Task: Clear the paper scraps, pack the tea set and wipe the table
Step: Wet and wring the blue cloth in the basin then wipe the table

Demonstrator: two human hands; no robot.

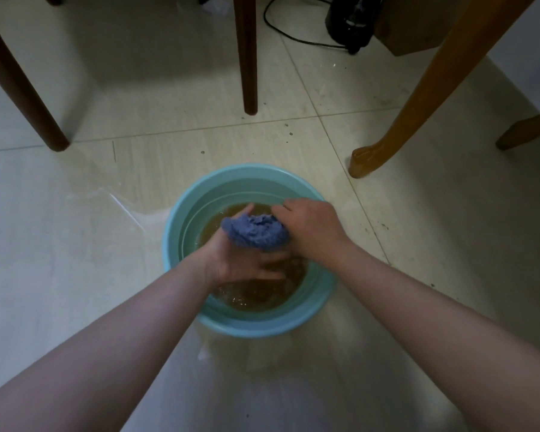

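Observation:
A bunched blue cloth (253, 232) is held over a light blue basin (197, 194) that stands on the tiled floor and holds brownish water (256, 294). My left hand (240, 263) grips the cloth from below, palm up, fingers curled round its underside. My right hand (309, 227) grips the cloth's right end from above. Both hands are just above the water surface. Part of the cloth is hidden under my right hand.
Dark wooden legs (247, 57) (22, 98) stand beyond the basin at centre and left. A lighter curved wooden leg (396, 120) rises on the right. A black appliance (349, 20) with a cable sits at the back. Spilled water (131, 210) lies left of the basin.

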